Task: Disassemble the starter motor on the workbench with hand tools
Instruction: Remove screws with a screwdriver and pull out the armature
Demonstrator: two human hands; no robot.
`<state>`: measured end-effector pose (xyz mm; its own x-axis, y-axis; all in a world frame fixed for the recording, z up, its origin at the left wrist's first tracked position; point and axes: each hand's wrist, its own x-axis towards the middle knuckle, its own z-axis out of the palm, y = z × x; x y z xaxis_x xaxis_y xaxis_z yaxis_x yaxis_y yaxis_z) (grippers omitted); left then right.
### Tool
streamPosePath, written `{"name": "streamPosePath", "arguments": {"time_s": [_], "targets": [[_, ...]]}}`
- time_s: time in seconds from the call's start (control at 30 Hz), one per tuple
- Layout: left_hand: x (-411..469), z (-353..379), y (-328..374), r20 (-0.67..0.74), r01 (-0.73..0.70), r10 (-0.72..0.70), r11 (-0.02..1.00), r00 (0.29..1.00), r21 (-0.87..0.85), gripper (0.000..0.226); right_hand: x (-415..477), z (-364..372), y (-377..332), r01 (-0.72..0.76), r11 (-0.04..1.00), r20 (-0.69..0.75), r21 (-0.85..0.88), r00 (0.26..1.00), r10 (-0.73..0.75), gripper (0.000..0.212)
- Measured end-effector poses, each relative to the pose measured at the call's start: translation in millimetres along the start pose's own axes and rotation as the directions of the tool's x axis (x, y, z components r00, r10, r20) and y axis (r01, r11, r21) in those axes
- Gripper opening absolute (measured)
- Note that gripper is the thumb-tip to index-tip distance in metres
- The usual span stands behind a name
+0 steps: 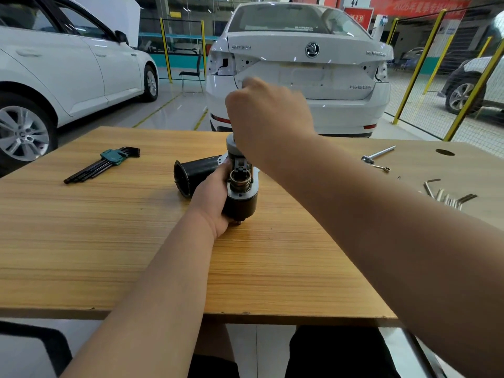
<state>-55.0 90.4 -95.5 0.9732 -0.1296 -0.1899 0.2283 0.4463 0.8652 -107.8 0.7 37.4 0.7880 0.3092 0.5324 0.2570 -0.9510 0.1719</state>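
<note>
The starter motor lies on the wooden workbench near its middle, its black solenoid end toward me with a brass-ringed opening on top. My left hand grips the solenoid body from the left side. A black cylindrical housing lies just behind that hand. My right hand is curled in a fist above the motor's silver far end; what it holds is hidden by the fingers.
A set of black hex keys in a green holder lies at the left. A silver T-handle wrench and several loose hex keys lie at the right. White cars stand beyond the bench.
</note>
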Motion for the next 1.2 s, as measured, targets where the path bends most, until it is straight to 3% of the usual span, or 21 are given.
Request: {"name": "streamPosePath", "arguments": {"time_s": [0.13, 0.37, 0.5, 0.6, 0.77, 0.97, 1.07, 1.2], "targets": [[3, 1, 1, -0.046, 0.008, -0.008, 1.0, 0.999, 0.0, 0.027, 4, 1, 2, 0.018, 1.0, 0.037, -0.006, 0.999, -0.018, 0.024], [2, 3, 2, -0.107, 0.031, -0.026, 0.999, 0.994, 0.045, 0.023, 9, 16, 5, -0.086, 0.979, 0.034, 0.185, 0.996, 0.081, 0.031], [2, 3, 3, -0.085, 0.04, -0.038, 0.999, 0.996, 0.026, 0.022, 9, 25, 8, -0.061, 0.967, 0.001, 0.246, 0.998, 0.063, 0.013], [1, 1, 4, -0.07, 0.027, -0.025, 0.999, 0.997, 0.023, 0.026, 5, 33, 15, 0.007, 0.937, -0.043, 0.348, 0.999, 0.009, 0.017], [-1, -4, 4, -0.027, 0.032, -0.032, 0.999, 0.999, 0.003, 0.033, -9, 49, 30, 0.052, 0.702, -0.134, 0.71, 0.989, 0.062, 0.012], [-3, -5, 2, -0.007, 0.036, -0.036, 0.999, 0.999, -0.008, 0.034, -13, 65, 15, 0.048, 0.457, -0.187, 0.888, 0.947, 0.262, 0.011], [-3, -5, 2, -0.001, 0.029, -0.029, 0.999, 1.0, -0.034, 0.03, -16, 67, 12, 0.026, 0.327, -0.143, 0.945, 0.93, 0.34, 0.013], [-2, -5, 1, -0.015, 0.034, -0.034, 0.999, 0.999, -0.03, 0.035, -18, 65, 10, -0.015, 0.009, 0.01, 1.0, 0.922, 0.388, 0.017]]}}
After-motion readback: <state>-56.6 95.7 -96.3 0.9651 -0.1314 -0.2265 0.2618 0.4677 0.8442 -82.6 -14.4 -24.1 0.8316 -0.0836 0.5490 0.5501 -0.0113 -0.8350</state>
